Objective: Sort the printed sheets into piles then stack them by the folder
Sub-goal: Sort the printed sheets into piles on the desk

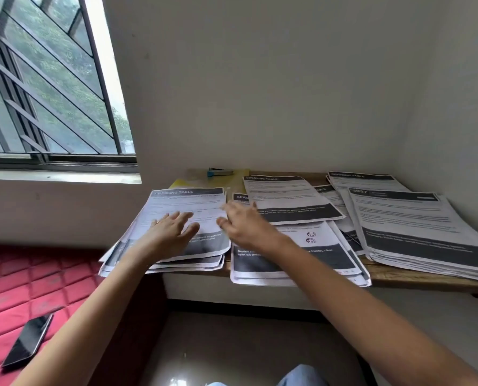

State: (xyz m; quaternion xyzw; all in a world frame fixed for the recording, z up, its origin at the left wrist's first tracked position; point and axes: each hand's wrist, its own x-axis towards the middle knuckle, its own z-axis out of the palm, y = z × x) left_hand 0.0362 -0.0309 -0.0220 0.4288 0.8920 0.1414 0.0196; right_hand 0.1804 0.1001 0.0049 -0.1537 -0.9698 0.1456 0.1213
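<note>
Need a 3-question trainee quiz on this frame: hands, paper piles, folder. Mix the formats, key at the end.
1. True or false: the left hand rests with fingers spread on the leftmost pile.
2. What lies on the yellow folder at the back of the shelf? A) a mug B) a blue stapler C) scissors
3. Fill in: the heading on the leftmost pile's top sheet reads "DRESSING ____".

Key: 1 true; 2 B; 3 TABLE
</note>
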